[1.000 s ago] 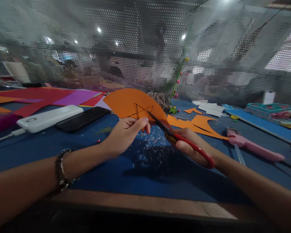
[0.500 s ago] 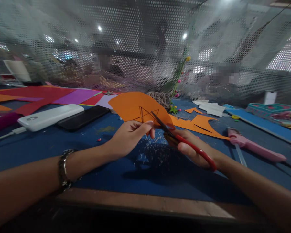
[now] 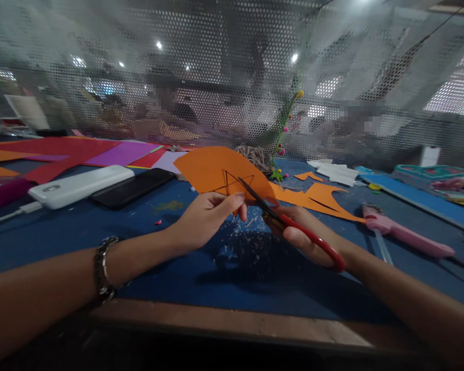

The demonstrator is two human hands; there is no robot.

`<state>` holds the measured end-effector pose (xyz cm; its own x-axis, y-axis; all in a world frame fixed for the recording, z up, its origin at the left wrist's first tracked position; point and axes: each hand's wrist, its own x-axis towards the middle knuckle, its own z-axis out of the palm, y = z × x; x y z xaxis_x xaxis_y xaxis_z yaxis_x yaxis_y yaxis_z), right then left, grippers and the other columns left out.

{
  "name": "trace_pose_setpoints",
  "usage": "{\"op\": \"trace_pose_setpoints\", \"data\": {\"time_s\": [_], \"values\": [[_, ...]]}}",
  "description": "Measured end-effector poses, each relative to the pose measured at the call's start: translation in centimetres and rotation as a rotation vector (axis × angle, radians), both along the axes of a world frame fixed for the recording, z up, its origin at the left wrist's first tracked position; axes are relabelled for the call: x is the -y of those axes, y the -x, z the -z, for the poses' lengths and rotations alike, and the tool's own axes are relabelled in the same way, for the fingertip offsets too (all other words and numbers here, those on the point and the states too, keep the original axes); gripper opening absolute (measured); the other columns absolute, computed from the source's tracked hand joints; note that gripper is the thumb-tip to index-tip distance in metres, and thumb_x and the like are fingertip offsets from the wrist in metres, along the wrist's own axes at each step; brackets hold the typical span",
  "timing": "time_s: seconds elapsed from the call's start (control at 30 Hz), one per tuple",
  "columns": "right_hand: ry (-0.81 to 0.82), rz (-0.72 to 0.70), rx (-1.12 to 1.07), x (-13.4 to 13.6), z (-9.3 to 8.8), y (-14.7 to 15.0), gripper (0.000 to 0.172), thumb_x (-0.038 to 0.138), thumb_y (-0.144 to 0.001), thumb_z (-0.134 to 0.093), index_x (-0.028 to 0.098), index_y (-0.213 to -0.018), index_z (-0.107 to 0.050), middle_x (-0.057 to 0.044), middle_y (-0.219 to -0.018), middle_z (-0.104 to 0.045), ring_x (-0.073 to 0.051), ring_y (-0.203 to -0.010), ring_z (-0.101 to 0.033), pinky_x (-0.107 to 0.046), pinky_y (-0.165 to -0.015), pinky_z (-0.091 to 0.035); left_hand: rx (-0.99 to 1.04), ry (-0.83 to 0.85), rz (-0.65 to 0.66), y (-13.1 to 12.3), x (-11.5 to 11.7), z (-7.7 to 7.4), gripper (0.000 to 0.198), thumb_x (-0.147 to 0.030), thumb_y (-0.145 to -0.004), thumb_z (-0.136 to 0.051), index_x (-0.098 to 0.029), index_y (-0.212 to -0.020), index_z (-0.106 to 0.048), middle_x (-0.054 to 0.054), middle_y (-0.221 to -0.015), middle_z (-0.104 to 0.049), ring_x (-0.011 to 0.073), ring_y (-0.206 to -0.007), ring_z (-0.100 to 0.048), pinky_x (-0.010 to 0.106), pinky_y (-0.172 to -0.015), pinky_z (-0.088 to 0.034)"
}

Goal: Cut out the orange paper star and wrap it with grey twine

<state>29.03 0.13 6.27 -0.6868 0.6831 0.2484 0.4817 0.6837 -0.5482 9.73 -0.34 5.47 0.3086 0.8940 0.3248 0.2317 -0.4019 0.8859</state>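
My left hand (image 3: 204, 219) pinches the lower edge of a curved orange paper piece (image 3: 212, 170) with a star drawn on it in dark pen, holding it up above the blue table (image 3: 201, 278). My right hand (image 3: 307, 237) grips red-handled scissors (image 3: 290, 224). Their dark blades reach up and left into the paper, right beside the star. A bracelet sits on my left wrist.
Orange offcuts (image 3: 313, 198) lie behind the scissors, a pink glue gun (image 3: 402, 234) to the right. A white power bank (image 3: 79, 186) and black phone (image 3: 133, 187) lie at left, with red and purple sheets (image 3: 100, 153) beyond. A perforated screen (image 3: 232, 77) closes the back; people sit behind it.
The paper and both hands shifted slightly right and down from a second ago. The scissor blades sit a little further into the paper at the star. Little moved in the last half second.
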Motion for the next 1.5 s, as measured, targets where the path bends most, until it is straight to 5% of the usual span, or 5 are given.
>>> {"op": "trace_pose_setpoints", "data": {"time_s": [0.27,0.43,1.17,1.33,1.5], "values": [[0.021,0.004,-0.007,0.0,0.1,-0.2,0.063,0.08,-0.067,-0.02,0.018,-0.059,-0.032,0.001,-0.058,-0.032,-0.008,-0.05,-0.027,-0.024,-0.044,-0.024,0.088,-0.032,0.046,-0.1,-0.1,0.3,0.034,-0.035,-0.078,-0.039,-0.019,-0.05,-0.05,-0.008,-0.038,-0.03,0.0061,-0.034,-0.02,0.022,-0.036,-0.015],[0.011,-0.059,-0.021,-0.1,0.4,-0.2,0.061,0.077,-0.071,-0.02,0.018,-0.063,-0.034,0.001,-0.059,-0.033,-0.008,-0.05,-0.028,-0.024,-0.044,-0.026,0.049,-0.005,0.061,-0.2,0.2,0.0,0.033,-0.032,-0.078,-0.038,-0.02,-0.05,-0.05,-0.009,-0.032,-0.02,0.0064,-0.029,-0.016,0.023,-0.034,-0.011],[0.029,-0.094,-0.088,-0.2,0.6,0.0,0.057,0.073,-0.074,-0.025,0.018,-0.06,-0.033,0.003,-0.056,-0.031,-0.007,-0.048,-0.024,-0.023,-0.043,-0.022,-0.045,0.054,0.052,-0.2,0.6,-0.4,0.034,-0.03,-0.08,-0.036,-0.019,-0.053,-0.053,-0.01,-0.034,-0.02,0.0062,-0.031,-0.017,0.021,-0.033,-0.012],[0.095,-0.062,-0.067,0.1,0.2,0.0,0.059,0.075,-0.073,-0.022,0.019,-0.06,-0.033,0.002,-0.056,-0.032,-0.008,-0.049,-0.028,-0.024,-0.044,-0.025,0.065,-0.001,0.079,-0.2,-0.1,0.3,0.033,-0.032,-0.08,-0.041,-0.019,-0.057,-0.06,-0.005,-0.046,-0.048,0.0066,-0.044,-0.043,0.018,-0.048,-0.036],[0.163,-0.01,-0.07,0.2,0.1,-0.5,0.058,0.074,-0.073,-0.022,0.019,-0.064,-0.034,0.001,-0.061,-0.035,-0.009,-0.05,-0.03,-0.024,-0.044,-0.028,0.289,0.011,0.085,0.6,-1.8,0.6,0.031,-0.045,-0.072,-0.049,-0.017,-0.071,-0.063,0.005,-0.079,-0.065,0.02,-0.081,-0.06,0.027,-0.067,-0.048]]}}
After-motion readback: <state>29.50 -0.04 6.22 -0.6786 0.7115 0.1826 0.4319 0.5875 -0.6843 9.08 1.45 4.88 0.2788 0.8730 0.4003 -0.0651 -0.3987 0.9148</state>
